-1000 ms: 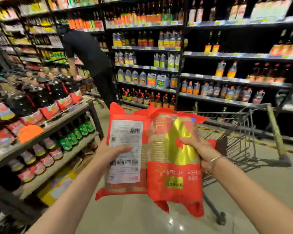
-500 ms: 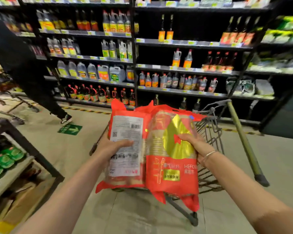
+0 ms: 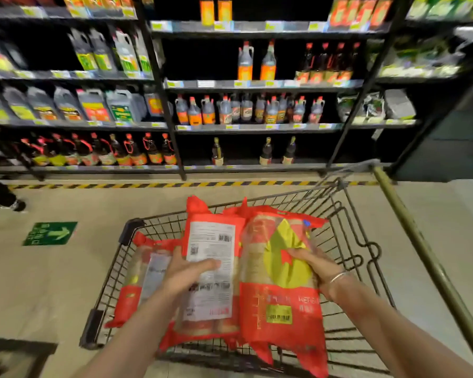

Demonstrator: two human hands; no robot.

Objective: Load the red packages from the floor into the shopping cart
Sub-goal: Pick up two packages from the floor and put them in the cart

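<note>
Red plastic fills the space between both hands: two red packages held side by side over the wire shopping cart (image 3: 347, 241). The left hand (image 3: 186, 274) grips the package with the white label (image 3: 212, 271) facing up, thumb lying across that label, fingers hidden behind. The right hand (image 3: 316, 266) holds the package with the gold panel (image 3: 281, 285) by its outer edge, fingers curled over the front. The hands are apart, each clamped on its own bag, and the two bags touch along the middle.

Just beyond the left hand, lower in the basket, a third red package (image 3: 145, 279) already lies against the cart's wall. The held pair hangs above the basket, the bottom ends drooping toward the near rim.

To finish this well, I would say the bags should be lowered until their weight rests on the wire floor before either grip loosens, settling them on the right-hand side beside the one already loaded instead of on top of it. Soft bags like these probably sag and slide, so letting both go together looks safer than one at a time. Shelves of dark bottles (image 3: 246, 110) stand well beyond the cart.
</note>
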